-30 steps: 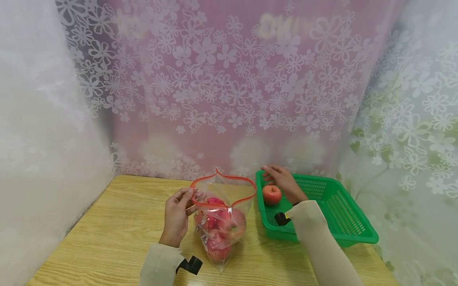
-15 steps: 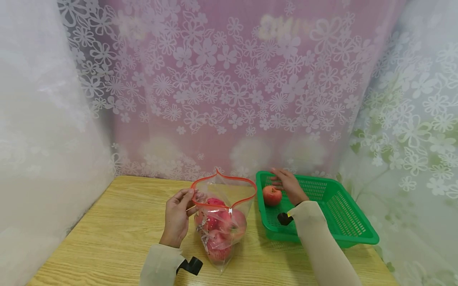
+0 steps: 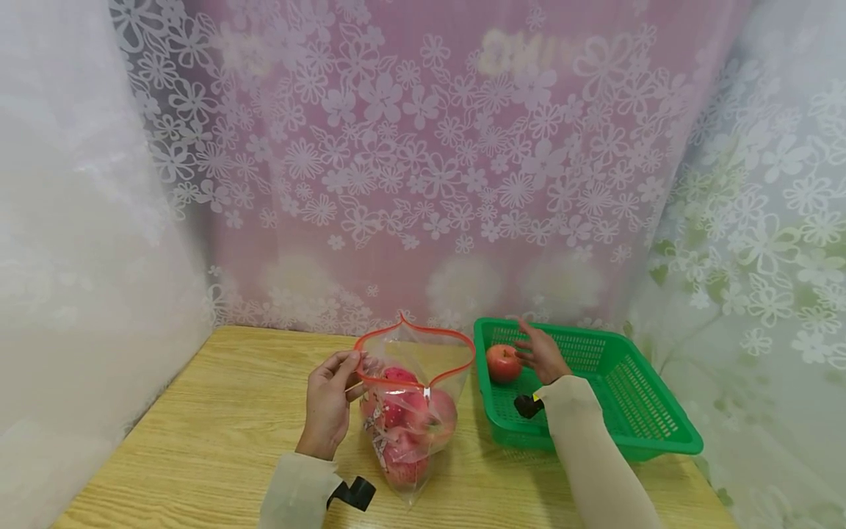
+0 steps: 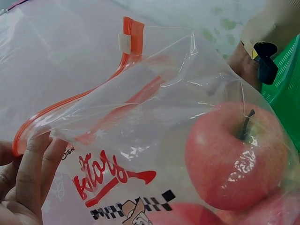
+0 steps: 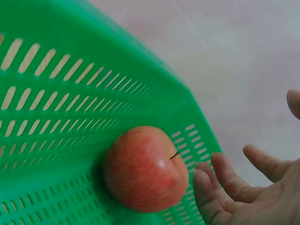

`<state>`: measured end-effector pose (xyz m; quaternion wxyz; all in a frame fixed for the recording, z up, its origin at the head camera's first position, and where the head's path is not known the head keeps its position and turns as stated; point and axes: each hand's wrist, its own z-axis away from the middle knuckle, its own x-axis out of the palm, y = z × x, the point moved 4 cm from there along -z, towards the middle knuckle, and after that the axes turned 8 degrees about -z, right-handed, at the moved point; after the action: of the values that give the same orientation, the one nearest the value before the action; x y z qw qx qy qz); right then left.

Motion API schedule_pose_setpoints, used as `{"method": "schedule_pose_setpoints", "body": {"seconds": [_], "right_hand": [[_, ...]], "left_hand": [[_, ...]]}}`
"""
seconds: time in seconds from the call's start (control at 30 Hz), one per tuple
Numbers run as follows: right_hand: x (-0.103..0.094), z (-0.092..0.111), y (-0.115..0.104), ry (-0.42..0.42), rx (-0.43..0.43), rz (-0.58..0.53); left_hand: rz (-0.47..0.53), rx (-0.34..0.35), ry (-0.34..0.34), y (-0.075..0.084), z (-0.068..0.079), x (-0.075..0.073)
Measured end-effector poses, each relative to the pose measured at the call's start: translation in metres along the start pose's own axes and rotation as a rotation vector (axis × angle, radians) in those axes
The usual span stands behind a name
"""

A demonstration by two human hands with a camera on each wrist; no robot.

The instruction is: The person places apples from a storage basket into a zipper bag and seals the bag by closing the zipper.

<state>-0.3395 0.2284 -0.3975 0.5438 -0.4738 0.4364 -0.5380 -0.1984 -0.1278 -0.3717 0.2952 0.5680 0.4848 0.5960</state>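
Observation:
My left hand [image 3: 328, 402] pinches the left rim of a clear zip bag [image 4: 154, 112] edged in orange, whose mouth gapes wide. Several red apples [image 3: 405, 455] fill the bag, one with its stem showing in the left wrist view. Over the green basket [image 3: 595, 334] is my right hand [image 3: 545, 354], its fingers spread and slightly bent. A single red apple [image 5: 145, 168] sits in the basket's left corner, beside those fingertips; in the right wrist view the fingers hold nothing, and a narrow gap seems to separate them from the apple.
Bag and basket stand side by side on a wooden table [image 3: 218, 419], the basket on the right near the back. A pink flowered curtain [image 3: 423, 184] hangs behind, with pale sheeting [image 3: 760, 294] along the right side. Black camera mounts [image 3: 357, 494] stick out from both wrists.
My right hand has shifted right and slightly down, from above the apple to its right side, its fingers now more spread. The left hand and the bag stay in place.

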Motion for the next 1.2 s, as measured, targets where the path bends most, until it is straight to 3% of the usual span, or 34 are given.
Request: {"method": "schedule_pose_setpoints", "body": {"seconds": [0.17, 0.43, 0.73, 1.0, 1.2], "right_hand": [[-0.006, -0.001, 0.007, 0.064, 0.038, -0.060], [-0.016, -0.004, 0.019, 0.194, 0.055, -0.065], [-0.022, -0.015, 0.026, 0.266, 0.026, -0.089], [-0.025, -0.016, 0.033, 0.328, 0.048, -0.072], [-0.023, -0.015, 0.036, 0.306, 0.079, -0.031]], "left_hand": [[-0.004, 0.008, -0.004, 0.001, -0.001, 0.000], [-0.002, 0.001, -0.005, 0.001, 0.000, 0.001], [-0.004, 0.006, -0.005, 0.001, -0.002, 0.001], [0.000, -0.004, 0.002, 0.000, -0.001, 0.000], [-0.003, -0.002, 0.001, -0.001, 0.000, -0.001]]}}
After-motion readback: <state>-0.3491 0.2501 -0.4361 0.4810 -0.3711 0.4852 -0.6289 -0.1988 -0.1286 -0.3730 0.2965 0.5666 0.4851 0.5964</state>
